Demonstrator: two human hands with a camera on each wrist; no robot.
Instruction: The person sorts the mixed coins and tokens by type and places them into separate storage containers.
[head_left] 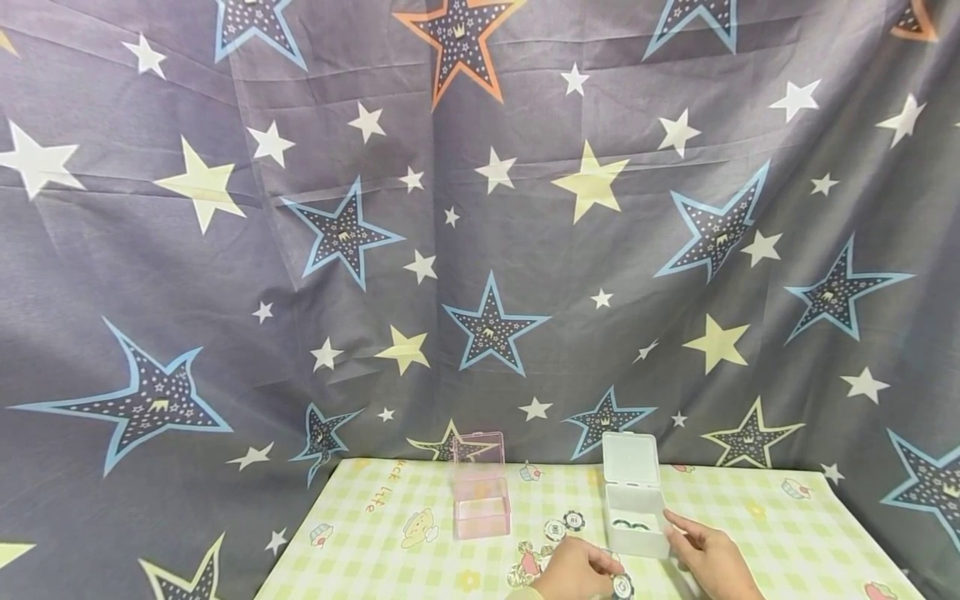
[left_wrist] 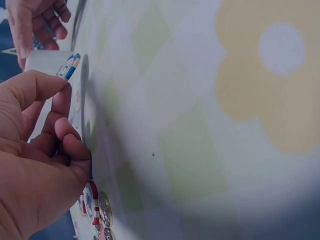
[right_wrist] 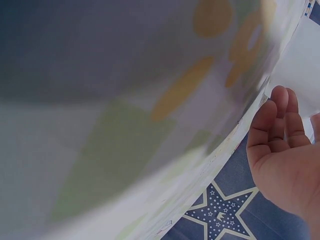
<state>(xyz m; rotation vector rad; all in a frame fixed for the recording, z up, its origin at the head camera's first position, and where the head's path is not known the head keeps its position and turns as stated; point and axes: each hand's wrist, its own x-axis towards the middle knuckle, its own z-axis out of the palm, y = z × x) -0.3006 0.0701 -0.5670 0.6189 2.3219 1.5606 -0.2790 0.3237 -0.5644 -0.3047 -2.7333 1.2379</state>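
Observation:
In the head view my left hand holds a poker chip in front of a white plastic box. The left wrist view shows this chip, with a blue-and-white edge, pinched at the fingertips. The white box stands with its lid raised at the back, and green-edged chips lie inside. My right hand is at the right side of the box, its fingertips against the wall. In the right wrist view that hand has extended, slightly bent fingers.
A clear pink box with its lid up stands to the left. Two dark-edged chips, one here, lie between the boxes. Gold-coloured coins and a red-edged chip are beside my left hand. A star-patterned curtain hangs behind the table.

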